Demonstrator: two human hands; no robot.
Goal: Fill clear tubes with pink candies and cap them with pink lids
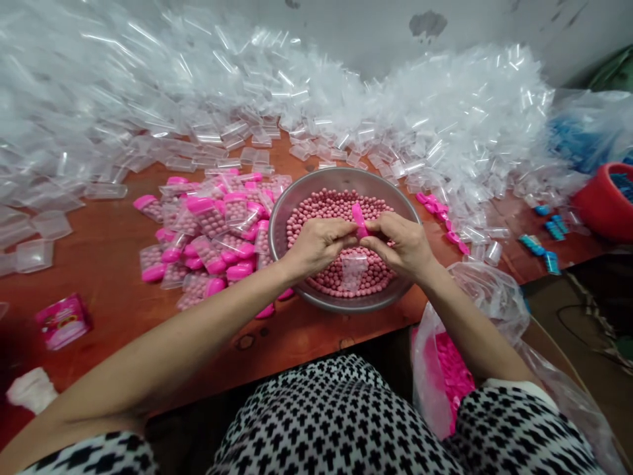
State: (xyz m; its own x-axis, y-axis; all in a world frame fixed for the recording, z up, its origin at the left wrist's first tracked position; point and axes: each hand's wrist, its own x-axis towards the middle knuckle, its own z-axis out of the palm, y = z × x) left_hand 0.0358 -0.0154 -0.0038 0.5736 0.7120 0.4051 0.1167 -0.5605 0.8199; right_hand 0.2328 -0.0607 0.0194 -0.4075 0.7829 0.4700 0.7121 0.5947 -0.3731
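Observation:
Over a round metal bowl [341,305] of pink beads [326,201], my two hands meet at a bright pink plastic cap [359,220]. My left hand [321,245] is closed, with thumb and fingertips pinched at the cap's left side. From the other side my right hand [404,245] grips the same cap between thumb and fingers. On the beads just below lies a small clear plastic container [354,272]. Left of the bowl is a heap of bead-filled clear containers [212,218] with pink caps.
Clear containers [198,86] are piled high along the back. Loose pink caps [438,208] lie right of the bowl, and a plastic bag [425,369] of pink pieces hangs near my lap. Farther right are blue-capped containers [551,264] and a red bucket [601,208]. A pink packet [63,322] lies left.

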